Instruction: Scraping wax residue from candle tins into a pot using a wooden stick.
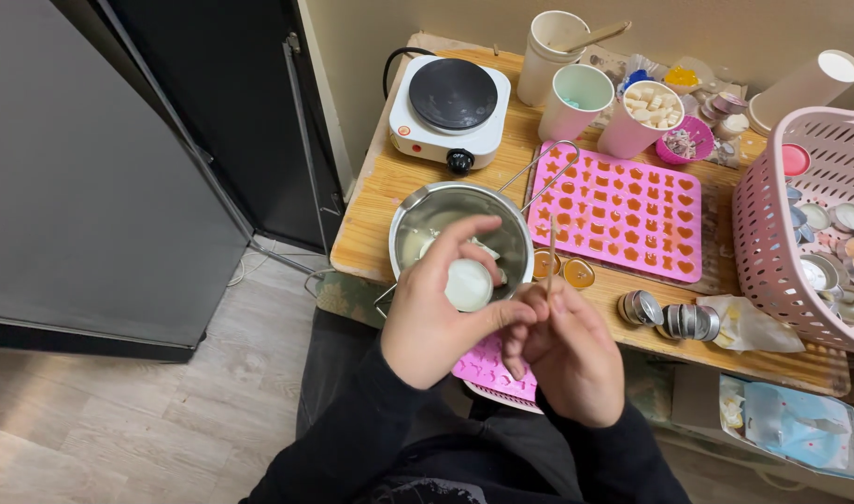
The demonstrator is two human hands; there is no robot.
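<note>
What filled the small white cup (468, 284) was hard to make out. The left hand (433, 317) held it, fingers clamped round its rim, over a steel pot (450, 229) on the worktop (375, 219). The right hand (569, 350) sat just beside, fingers pinched together on a thin stick (552, 250). Beyond lay a pink mould (623, 210); a second mould (492, 369) was half hidden beneath both hands.

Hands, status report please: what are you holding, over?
Left hand grips small white cup over metal pot. Right hand pinches thin stick. Nothing between them.
</note>
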